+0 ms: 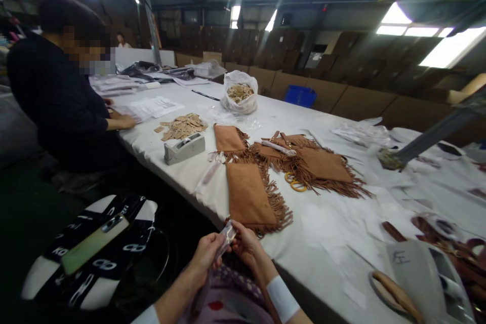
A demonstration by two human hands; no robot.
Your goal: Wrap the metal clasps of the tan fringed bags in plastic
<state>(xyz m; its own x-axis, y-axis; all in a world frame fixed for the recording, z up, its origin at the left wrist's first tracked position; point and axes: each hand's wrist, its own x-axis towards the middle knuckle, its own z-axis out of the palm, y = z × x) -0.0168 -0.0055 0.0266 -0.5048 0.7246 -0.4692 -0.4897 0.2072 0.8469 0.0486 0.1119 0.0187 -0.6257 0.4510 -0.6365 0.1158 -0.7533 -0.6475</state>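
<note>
My left hand [207, 254] is closed around a clear plastic-wrapped strip [228, 233], held over my lap at the table's near edge. The fingers of my right hand [247, 244] pinch the same strip near its upper end. What is inside the plastic is too small to make out. Just beyond my hands lies a brown fringed suede bag [250, 195], flat on the white table [315, 233]. A second fringed bag [229, 139] sits behind it, and more fringed bags [324, 164] are heaped to the right. Yellow-handled scissors [295, 182] lie partly under that heap.
A grey tape dispenser [185, 149] stands beside a pile of tan tags [184, 126]. Behind is a plastic bag of small pieces [240, 92]. At right are wooden-handled scissors [397, 291] and another dispenser [415, 278]. A co-worker [56, 86] works at left; a phone [94, 244] lies on a stool.
</note>
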